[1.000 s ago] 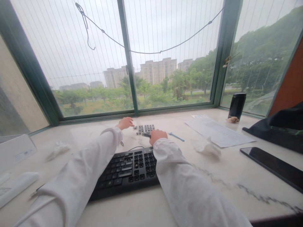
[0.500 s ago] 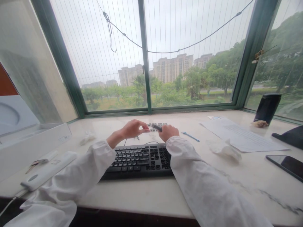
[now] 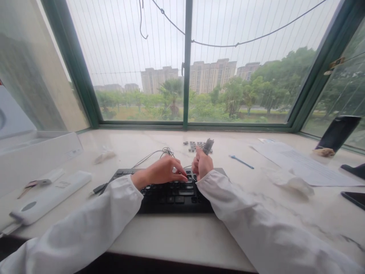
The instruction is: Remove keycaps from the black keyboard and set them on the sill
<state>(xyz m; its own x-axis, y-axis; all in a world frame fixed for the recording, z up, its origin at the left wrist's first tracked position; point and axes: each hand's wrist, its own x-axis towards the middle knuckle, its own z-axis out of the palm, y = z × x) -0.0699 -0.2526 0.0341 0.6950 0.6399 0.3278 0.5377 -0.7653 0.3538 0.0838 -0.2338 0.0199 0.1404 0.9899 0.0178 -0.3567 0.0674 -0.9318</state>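
A black keyboard (image 3: 168, 207) lies on the pale marble-patterned sill, several of its keycaps off at the right side. My left hand (image 3: 164, 171) is over its keys, thumb and fingers drawn together near the right block; whatever they hold, if anything, is too small to make out. Beside it, my right hand (image 3: 203, 165) is closed around a dark grey hand tool (image 3: 209, 144), whose upper end points up and away; a thin wire-like piece shows below the fist. Behind the hands, loose keycaps (image 3: 194, 145) stand in rows.
The keyboard's cable (image 3: 167, 151) is coiled behind it. To the right are a blue stick-like tool (image 3: 242, 161), crumpled tissue (image 3: 291, 180), printed paper (image 3: 288, 160) and a phone (image 3: 355, 198). A white power strip (image 3: 57, 198), keys (image 3: 34, 184) and an open white box (image 3: 51, 150) are at left.
Both hands have come back from near the loose keycaps to over the keyboard. The tool in my right hand now points upward and away rather than toward my left hand. The view has shifted.
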